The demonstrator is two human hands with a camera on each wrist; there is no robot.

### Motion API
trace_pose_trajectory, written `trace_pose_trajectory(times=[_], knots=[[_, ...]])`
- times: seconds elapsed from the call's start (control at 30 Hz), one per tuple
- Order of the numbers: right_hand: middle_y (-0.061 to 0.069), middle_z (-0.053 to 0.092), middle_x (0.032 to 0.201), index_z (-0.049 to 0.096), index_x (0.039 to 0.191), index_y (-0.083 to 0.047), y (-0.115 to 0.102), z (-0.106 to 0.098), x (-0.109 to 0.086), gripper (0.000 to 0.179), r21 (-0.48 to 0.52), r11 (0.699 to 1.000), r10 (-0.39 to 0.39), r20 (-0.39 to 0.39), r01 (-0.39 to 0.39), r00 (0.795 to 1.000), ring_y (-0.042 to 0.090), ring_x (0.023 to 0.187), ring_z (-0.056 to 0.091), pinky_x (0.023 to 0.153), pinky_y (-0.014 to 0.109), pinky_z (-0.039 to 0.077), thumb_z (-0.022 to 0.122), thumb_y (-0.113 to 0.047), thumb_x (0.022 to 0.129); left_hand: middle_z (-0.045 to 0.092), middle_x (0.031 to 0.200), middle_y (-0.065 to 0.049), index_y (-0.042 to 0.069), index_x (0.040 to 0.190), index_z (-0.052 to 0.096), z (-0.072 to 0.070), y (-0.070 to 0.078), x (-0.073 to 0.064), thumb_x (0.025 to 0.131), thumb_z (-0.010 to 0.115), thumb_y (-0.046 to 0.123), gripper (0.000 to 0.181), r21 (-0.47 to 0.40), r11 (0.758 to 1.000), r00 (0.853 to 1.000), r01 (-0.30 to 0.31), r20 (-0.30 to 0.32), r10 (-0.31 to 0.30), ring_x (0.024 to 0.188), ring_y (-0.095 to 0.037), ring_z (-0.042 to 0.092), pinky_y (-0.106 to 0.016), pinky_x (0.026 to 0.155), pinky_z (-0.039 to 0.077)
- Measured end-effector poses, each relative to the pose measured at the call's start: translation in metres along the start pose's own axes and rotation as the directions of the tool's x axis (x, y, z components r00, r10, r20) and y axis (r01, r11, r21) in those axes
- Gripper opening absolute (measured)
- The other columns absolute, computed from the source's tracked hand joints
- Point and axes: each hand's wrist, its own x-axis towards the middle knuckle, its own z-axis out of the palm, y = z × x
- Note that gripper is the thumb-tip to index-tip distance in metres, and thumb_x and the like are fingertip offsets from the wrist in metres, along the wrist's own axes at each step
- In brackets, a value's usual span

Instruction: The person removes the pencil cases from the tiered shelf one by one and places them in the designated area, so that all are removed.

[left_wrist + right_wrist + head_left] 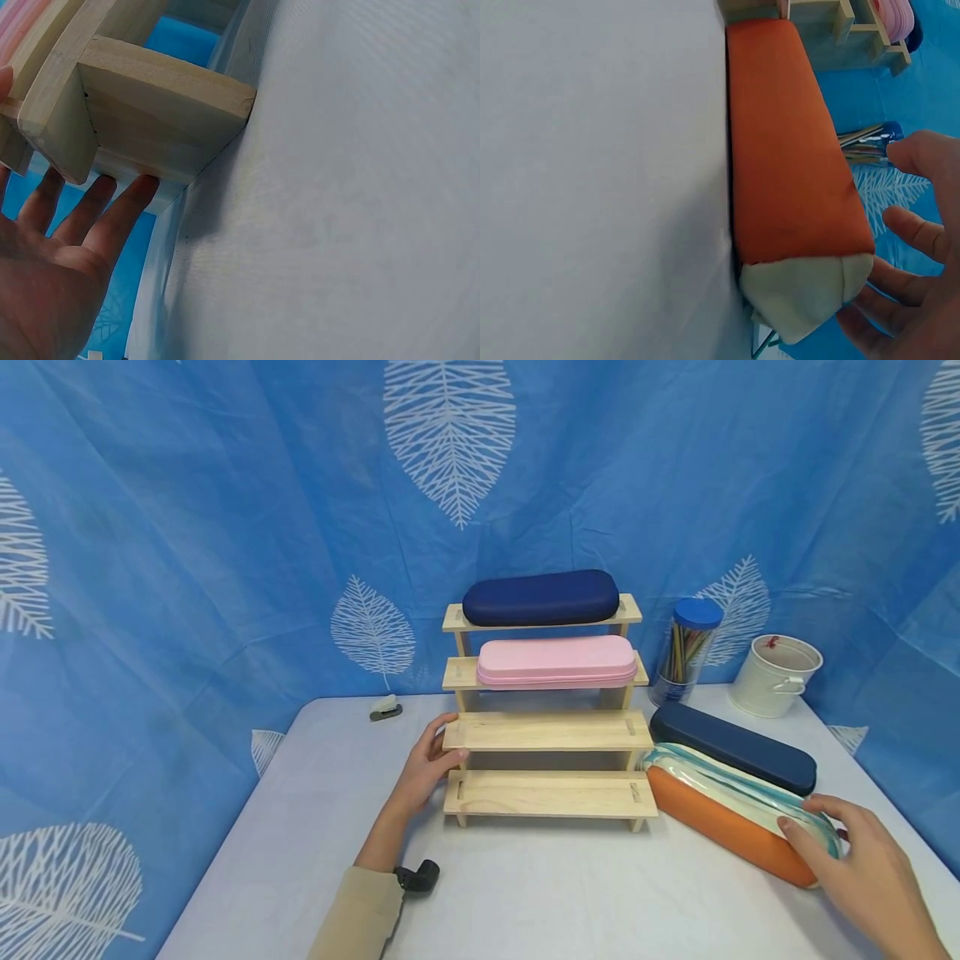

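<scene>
My left hand (pixel 431 766) grips the left end of a tiered wooden rack (pixel 547 731), thumb at the front of a lower middle board. In the left wrist view its fingers (pixel 120 210) lie along the rack's side support. At the right, my right hand (pixel 866 860) is spread over the near end of an orange pencil case (pixel 723 818) with a cream and teal marbled top. Its lower fingertips are right at the case's cream end in the right wrist view, thumb and index raised apart. A dark navy case (pixel 735 747) lies behind the orange one.
On the rack's upper tiers sit a navy case (pixel 540 599) and a pink case (pixel 557 662). Behind on the right stand a blue-lidded clear jar of pencils (pixel 682 652) and a white bucket (pixel 772 681). A small stapler (pixel 386 707) lies at the back left.
</scene>
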Motion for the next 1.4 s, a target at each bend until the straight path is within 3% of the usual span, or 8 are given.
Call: trace_pose_trajectory(times=[0.37, 0.6, 1.0, 1.23, 1.4], knots=[[0.036, 0.032, 0.137, 0.043, 0.133, 0.005, -0.018, -0.002, 0.008, 0.076, 0.08, 0.996, -0.055, 0.064, 0.05, 0.996, 0.053, 0.115, 0.03, 0.084, 0.073, 0.032, 0.055, -0.056, 0.091, 0.043, 0.144, -0.009, 0.029, 0.146, 0.035, 0.0, -0.001, 0.0, 0.091, 0.068, 0.024, 0.064, -0.014, 1.0, 1.0, -0.001, 0.011, 0.001, 0.12, -0.027, 0.053, -0.051, 0.092, 0.045], [0.031, 0.038, 0.139, 0.05, 0.123, 0.003, -0.021, 0.003, 0.01, 0.064, 0.126, 0.985, -0.123, 0.048, 0.116, 0.991, 0.053, 0.12, 0.032, 0.087, 0.072, 0.031, 0.057, -0.053, 0.092, 0.044, 0.143, -0.009, 0.028, 0.147, 0.034, 0.0, -0.002, 0.001, 0.091, 0.068, 0.025, 0.065, -0.009, 1.0, 1.0, -0.007, 0.019, 0.007, 0.119, -0.027, 0.053, -0.049, 0.09, 0.046], [0.029, 0.046, 0.127, 0.046, 0.132, 0.001, -0.036, 0.014, 0.015, 0.065, 0.162, 0.97, -0.192, 0.043, 0.183, 0.98, 0.048, 0.111, 0.042, 0.082, 0.065, 0.041, 0.058, -0.049, 0.092, 0.044, 0.143, -0.01, 0.019, 0.15, 0.03, 0.0, -0.004, 0.001, 0.091, 0.068, 0.024, 0.07, -0.005, 1.0, 1.0, -0.002, 0.014, 0.003, 0.118, -0.028, 0.054, -0.049, 0.091, 0.046], [0.024, 0.051, 0.124, 0.05, 0.13, -0.003, -0.045, 0.018, 0.014, 0.056, 0.189, 0.953, -0.238, -0.008, 0.235, 0.971, 0.042, 0.111, 0.047, 0.081, 0.059, 0.045, 0.061, -0.042, 0.093, 0.043, 0.144, -0.008, 0.025, 0.149, 0.032, -0.006, -0.029, 0.012, 0.091, 0.068, 0.022, 0.069, -0.033, 0.999, 1.0, 0.004, 0.0, -0.004, 0.119, -0.027, 0.053, -0.051, 0.09, 0.046], [0.026, 0.05, 0.126, 0.049, 0.131, -0.002, -0.051, 0.02, 0.015, 0.057, 0.22, 0.945, -0.252, 0.017, 0.242, 0.968, 0.045, 0.111, 0.046, 0.084, 0.061, 0.044, 0.06, -0.043, 0.094, 0.046, 0.142, -0.006, 0.032, 0.146, 0.036, -0.005, -0.033, 0.014, 0.089, 0.07, 0.027, 0.067, -0.03, 1.0, 1.0, -0.011, -0.025, 0.01, 0.118, -0.027, 0.054, -0.051, 0.09, 0.046]])
